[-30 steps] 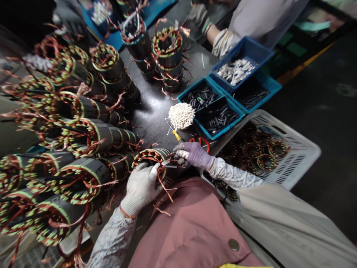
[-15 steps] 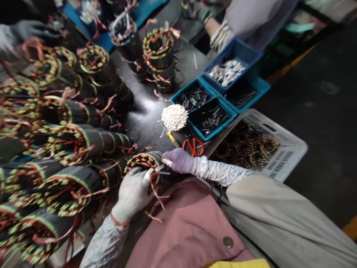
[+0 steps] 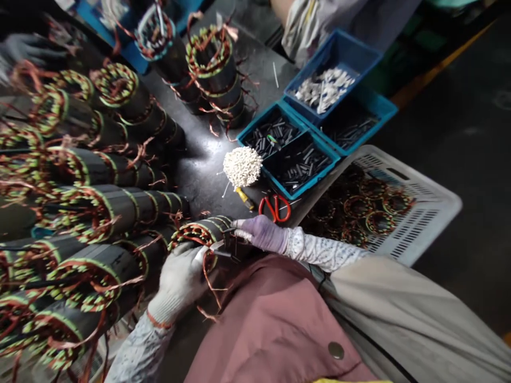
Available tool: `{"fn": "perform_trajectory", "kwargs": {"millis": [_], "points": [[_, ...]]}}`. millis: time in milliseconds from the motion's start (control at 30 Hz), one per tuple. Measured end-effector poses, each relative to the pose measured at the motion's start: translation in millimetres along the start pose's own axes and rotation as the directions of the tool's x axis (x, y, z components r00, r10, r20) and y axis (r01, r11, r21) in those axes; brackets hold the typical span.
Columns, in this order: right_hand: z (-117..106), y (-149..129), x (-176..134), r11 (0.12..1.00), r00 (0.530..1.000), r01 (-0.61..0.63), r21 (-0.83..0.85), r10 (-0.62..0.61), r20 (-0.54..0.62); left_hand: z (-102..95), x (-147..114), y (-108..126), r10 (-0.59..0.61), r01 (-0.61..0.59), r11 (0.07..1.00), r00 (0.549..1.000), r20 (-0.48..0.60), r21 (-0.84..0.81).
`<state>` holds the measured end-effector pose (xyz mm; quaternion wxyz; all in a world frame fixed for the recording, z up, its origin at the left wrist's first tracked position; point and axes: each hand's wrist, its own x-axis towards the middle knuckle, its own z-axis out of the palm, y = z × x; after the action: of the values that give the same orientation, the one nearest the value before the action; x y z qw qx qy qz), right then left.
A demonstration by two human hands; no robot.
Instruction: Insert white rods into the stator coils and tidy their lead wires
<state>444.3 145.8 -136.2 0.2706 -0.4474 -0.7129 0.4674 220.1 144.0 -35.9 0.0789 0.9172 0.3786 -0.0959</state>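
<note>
In front of my lap lies a wound motor stator (image 3: 221, 223), a dark cylinder with copper windings and green slot liners at its open end. My left hand (image 3: 179, 279), in a white knit glove, is closed on the near rim of the stator. Copper wire leads (image 3: 213, 290) hang down beside its fingers, and a short pale sleeve piece shows at the thumb. My right hand (image 3: 263, 234), in a purple glove, is at the stator's right side with its fingers pinched together. Something thin and dark shows at those fingertips, too small to name.
Many stacked stators (image 3: 123, 210) fill the left side. Beyond my right hand lie red-handled scissors (image 3: 275, 207), a yellow-handled tool (image 3: 243, 198) and a white bundle of thin pieces (image 3: 242, 166). Blue bins (image 3: 339, 159) hold sleeve pieces. A white crate (image 3: 435, 213) holds stators. Co-workers' arms show at the top.
My view has shifted slightly, moving the bench items in the picture. My right hand has drawn a little away from the stator's end; my left hand keeps its grip.
</note>
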Motion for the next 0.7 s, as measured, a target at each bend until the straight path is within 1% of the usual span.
{"fn": "perform_trajectory", "kwargs": {"millis": [67,133,200,267,300,333,367,400,433,467,500,533,567,600,633,700], "points": [[9.1,-4.2,9.5,0.998,1.0,0.019,-0.053,-0.018,0.023,1.0,-0.4,-0.9,-0.014,0.014,1.0,1.0,0.025,-0.011],[16.4,-13.9,20.5,0.993,0.999,-0.006,-0.114,0.011,0.038,2.9,-1.8,-1.5,-0.02,0.02,1.0,0.999,0.034,0.004],[15.6,-20.8,26.7,0.99,0.998,-0.024,-0.14,0.032,0.057,4.9,-3.4,-1.0,-0.033,0.032,0.998,0.999,0.023,0.046],[0.3,-17.9,23.6,0.991,0.998,-0.035,-0.127,0.042,0.055,6.3,-4.1,0.9,-0.059,0.059,0.995,0.998,-0.003,0.081],[-13.9,-11.9,18.4,0.988,0.997,-0.066,-0.142,0.07,0.018,6.5,-4.1,2.1,-0.073,0.074,0.993,0.997,-0.021,0.09],[-32.1,-3.3,11.5,0.974,0.991,-0.131,-0.186,0.125,-0.047,6.3,-3.8,3.5,-0.083,0.086,0.992,0.996,-0.034,0.091],[-53.4,7.5,4.0,0.939,0.971,-0.227,-0.258,0.198,-0.133,5.9,-3.4,4.8,-0.087,0.091,0.992,0.995,-0.044,0.089],[-76.0,19.5,-2.8,0.867,0.932,-0.35,-0.354,0.286,-0.222,5.2,-2.9,5.8,-0.086,0.09,0.992,0.995,-0.05,0.085],[-98.2,32.1,-7.5,0.747,0.878,-0.477,-0.464,0.376,-0.298,4.5,-2.5,6.5,-0.084,0.088,0.993,0.995,-0.051,0.083],[-118.0,44.3,-9.3,0.614,0.839,-0.538,-0.577,0.454,-0.299,3.8,-2.2,6.9,-0.08,0.084,0.993,0.995,-0.052,0.08],[-133.8,55.4,-8.0,0.514,0.819,-0.523,-0.68,0.524,-0.234,3.3,-2.2,7.0,-0.075,0.079,0.994,0.996,-0.048,0.075],[-144.7,64.9,-3.9,0.45,0.798,-0.491,-0.746,0.576,-0.178,3.0,-2.3,6.9,-0.075,0.078,0.994,0.996,-0.046,0.071],[-150.6,72.4,2.3,0.423,0.782,-0.45,-0.786,0.612,-0.118,2.9,-2.7,6.7,-0.078,0.081,0.994,0.996,-0.045,0.068],[-152.2,77.9,9.4,0.417,0.769,-0.42,-0.806,0.636,-0.072,2.9,-3.2,6.7,-0.083,0.086,0.994,0.996,-0.045,0.066],[-150.4,81.4,16.4,0.414,0.757,-0.404,-0.816,0.652,-0.045,3.2,-3.7,6.8,-0.09,0.093,0.994,0.995,-0.043,0.064],[-141.7,83.9,27.0,0.386,0.745,-0.381,-0.84,0.666,-0.032,4.1,-5.0,7.5,-0.106,0.108,0.993,0.994,-0.039,0.056]]}}
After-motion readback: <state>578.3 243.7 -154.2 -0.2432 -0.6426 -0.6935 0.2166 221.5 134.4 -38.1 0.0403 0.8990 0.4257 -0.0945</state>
